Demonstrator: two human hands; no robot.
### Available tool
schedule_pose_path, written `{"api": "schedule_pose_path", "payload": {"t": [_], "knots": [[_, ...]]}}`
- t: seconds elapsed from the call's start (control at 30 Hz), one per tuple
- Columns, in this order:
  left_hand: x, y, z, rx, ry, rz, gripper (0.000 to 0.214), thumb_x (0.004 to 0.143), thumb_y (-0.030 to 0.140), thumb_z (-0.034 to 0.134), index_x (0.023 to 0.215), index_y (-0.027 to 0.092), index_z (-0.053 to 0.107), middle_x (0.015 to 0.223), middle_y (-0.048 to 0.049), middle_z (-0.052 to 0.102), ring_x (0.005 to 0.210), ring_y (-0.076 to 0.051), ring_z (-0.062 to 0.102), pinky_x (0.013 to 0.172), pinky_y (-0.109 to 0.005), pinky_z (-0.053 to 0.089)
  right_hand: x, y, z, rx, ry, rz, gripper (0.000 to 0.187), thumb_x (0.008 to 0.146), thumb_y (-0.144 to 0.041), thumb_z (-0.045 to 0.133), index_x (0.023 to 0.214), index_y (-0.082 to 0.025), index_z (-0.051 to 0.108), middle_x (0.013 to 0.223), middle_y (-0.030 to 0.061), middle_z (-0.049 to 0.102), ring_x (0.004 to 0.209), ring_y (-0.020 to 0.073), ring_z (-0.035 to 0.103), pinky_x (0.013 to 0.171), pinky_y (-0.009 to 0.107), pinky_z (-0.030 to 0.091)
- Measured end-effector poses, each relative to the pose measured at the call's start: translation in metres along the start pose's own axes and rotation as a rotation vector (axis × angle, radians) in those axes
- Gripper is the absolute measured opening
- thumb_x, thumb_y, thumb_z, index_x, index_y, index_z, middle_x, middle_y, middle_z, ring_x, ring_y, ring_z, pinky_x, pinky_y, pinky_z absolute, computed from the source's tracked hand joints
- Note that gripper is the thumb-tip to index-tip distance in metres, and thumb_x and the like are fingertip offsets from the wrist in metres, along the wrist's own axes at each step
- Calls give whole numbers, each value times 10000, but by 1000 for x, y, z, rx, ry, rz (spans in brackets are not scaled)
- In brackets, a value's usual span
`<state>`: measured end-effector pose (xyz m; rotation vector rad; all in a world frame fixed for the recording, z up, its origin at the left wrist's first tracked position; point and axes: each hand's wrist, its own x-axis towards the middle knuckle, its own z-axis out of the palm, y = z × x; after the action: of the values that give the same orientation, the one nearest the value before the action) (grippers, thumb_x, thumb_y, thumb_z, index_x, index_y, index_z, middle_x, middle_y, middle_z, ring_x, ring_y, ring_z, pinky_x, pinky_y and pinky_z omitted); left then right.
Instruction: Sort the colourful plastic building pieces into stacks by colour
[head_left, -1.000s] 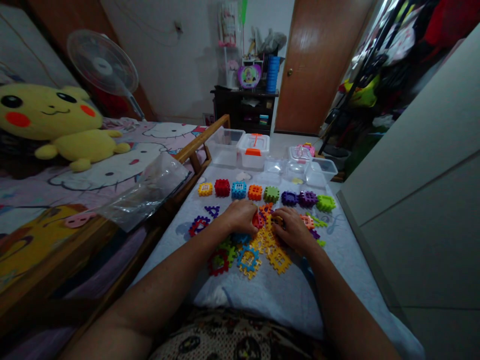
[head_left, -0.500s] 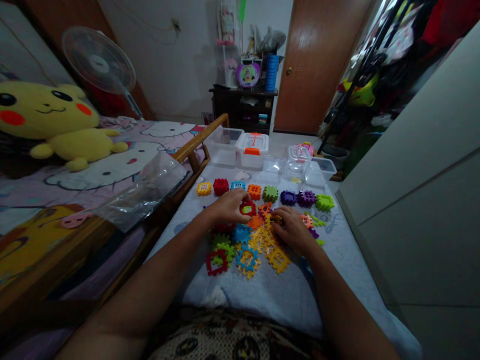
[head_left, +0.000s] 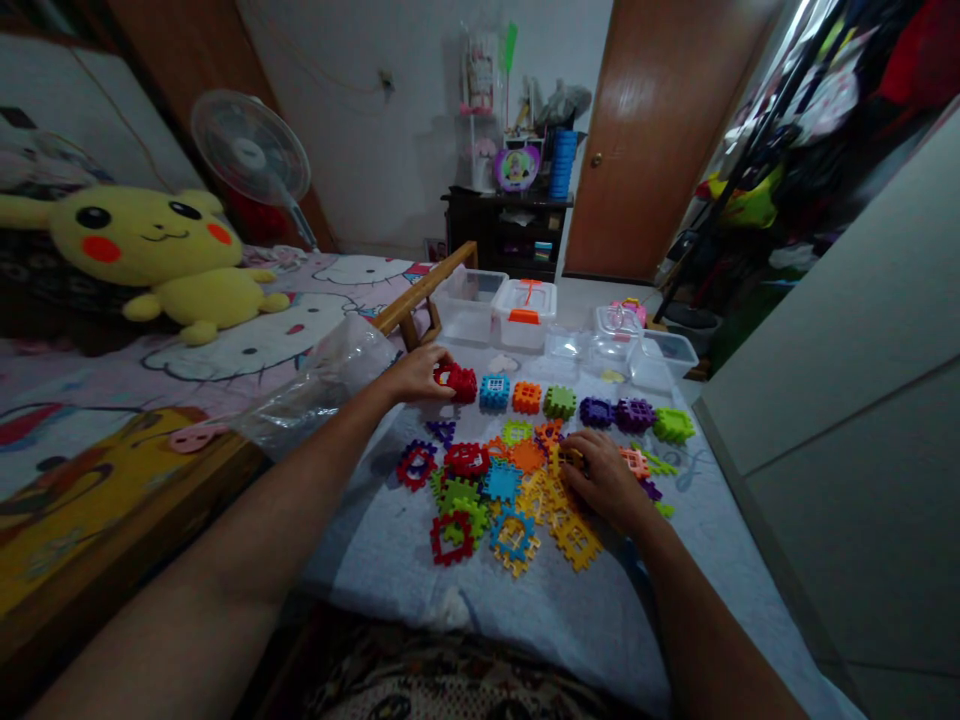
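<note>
A pile of flat plastic puzzle pieces (head_left: 501, 490) in red, green, blue, orange and yellow lies on a pale cloth-covered surface (head_left: 525, 600). Behind it runs a row of assembled cubes: red (head_left: 462, 383), blue (head_left: 494, 391), orange (head_left: 526, 397), green (head_left: 559, 402), two purple and a light green one (head_left: 673, 425). My left hand (head_left: 416, 374) reaches to the row's left end, fingers closed around a red piece against the red cube. My right hand (head_left: 604, 478) rests curled on yellow pieces (head_left: 576, 540) at the pile's right side.
Clear plastic boxes (head_left: 471, 300) and one with an orange latch (head_left: 525, 310) stand behind the row. A bed with a wooden rail (head_left: 420, 295), a clear plastic bag (head_left: 322, 385) and a yellow plush toy (head_left: 161, 250) lies left. A grey panel (head_left: 847, 400) rises at right.
My left hand has lifted a red piece out of the pile and carried it back and left to the red cube. The right hand has stayed on the yellow pieces.
</note>
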<state>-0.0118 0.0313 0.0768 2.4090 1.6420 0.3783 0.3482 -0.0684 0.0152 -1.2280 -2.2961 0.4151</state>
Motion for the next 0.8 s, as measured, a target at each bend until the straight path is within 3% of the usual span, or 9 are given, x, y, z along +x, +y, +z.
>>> {"api": "schedule_pose_path", "payload": {"t": [0.3,0.8], "knots": [[38,-6,11,-8,-137,30,457,584,342,699,995,162,615,1038,-68,616,980,-245,582,872,-326,458,-1,-3,-3,-6,-19,36,145,856,-175,550,972,-200,634,1031,89,617,999,243,534,900,399,431],[48,-15,16,10,-233,16,473,580,304,706,1025,176,611,1103,-79,637,998,-242,597,863,-314,464,-1,-3,-2,3,-12,29,165,874,-188,531,1002,-212,632,1042,91,616,1017,253,532,904,421,437]]}}
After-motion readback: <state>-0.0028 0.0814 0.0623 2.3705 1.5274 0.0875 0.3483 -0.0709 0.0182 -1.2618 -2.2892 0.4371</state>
